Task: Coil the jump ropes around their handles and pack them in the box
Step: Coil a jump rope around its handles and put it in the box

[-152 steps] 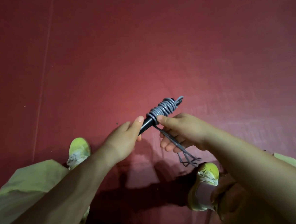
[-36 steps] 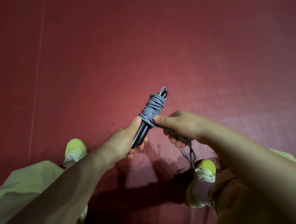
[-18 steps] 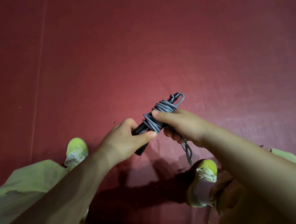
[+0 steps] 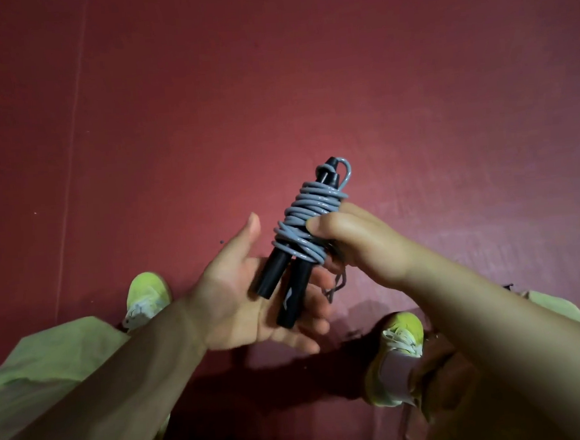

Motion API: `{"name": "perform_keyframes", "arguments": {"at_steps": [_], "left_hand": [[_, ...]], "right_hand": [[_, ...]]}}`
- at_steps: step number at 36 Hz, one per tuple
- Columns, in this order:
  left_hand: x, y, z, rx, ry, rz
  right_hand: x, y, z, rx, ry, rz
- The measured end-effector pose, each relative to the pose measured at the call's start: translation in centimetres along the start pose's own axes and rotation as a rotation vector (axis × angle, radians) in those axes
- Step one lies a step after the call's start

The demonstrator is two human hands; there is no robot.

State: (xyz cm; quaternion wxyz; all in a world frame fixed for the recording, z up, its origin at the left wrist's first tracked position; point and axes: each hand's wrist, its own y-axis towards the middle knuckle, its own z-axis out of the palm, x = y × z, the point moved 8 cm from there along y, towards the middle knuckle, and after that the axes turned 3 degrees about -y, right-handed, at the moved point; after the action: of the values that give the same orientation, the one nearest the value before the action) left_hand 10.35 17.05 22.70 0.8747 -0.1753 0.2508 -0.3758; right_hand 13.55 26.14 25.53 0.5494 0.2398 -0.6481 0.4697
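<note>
Head view: right hand (image 4: pixel 362 245) grips coiled jump rope (image 4: pixel 307 218), black handles (image 4: pixel 286 282) pointing down-left, tops up-right; left hand (image 4: pixel 249 301) open-palmed beneath handle ends.

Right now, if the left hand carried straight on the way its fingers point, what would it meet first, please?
The left hand lies open, fingers pointing right beneath the black handles. Straight on, it would probably meet the right hand gripping the grey rope coil, though depth is unclear.

Gym-like room — red matted floor (image 4: pixel 410 91)
</note>
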Motion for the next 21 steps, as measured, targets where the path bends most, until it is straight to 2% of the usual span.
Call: {"name": "perform_keyframes", "arguments": {"at_steps": [2, 4, 14, 17, 21], "left_hand": [[0.2, -0.1, 0.6, 0.075, -0.064, -0.025], [0.2, 0.0, 0.5, 0.059, -0.06, -0.031], [-1.1, 0.3, -4.1, -0.57, 0.358, 0.056], [-1.3, 0.3, -4.9, -0.652, 0.483, 0.07], [-1.6, 0.0, -5.1, -0.707, 0.537, 0.086]], "right_hand": [[0.2, 0.0, 0.1, 0.013, 0.001, -0.013], [0.2, -0.1, 0.3, 0.02, -0.014, 0.016], [-3.2, -0.4, -0.9, -0.001, -0.301, 0.379], [-3.7, -0.6, -1.1, -0.008, -0.377, 0.415], [-3.8, -0.5, -1.4, -0.027, -0.402, 0.429]]}}
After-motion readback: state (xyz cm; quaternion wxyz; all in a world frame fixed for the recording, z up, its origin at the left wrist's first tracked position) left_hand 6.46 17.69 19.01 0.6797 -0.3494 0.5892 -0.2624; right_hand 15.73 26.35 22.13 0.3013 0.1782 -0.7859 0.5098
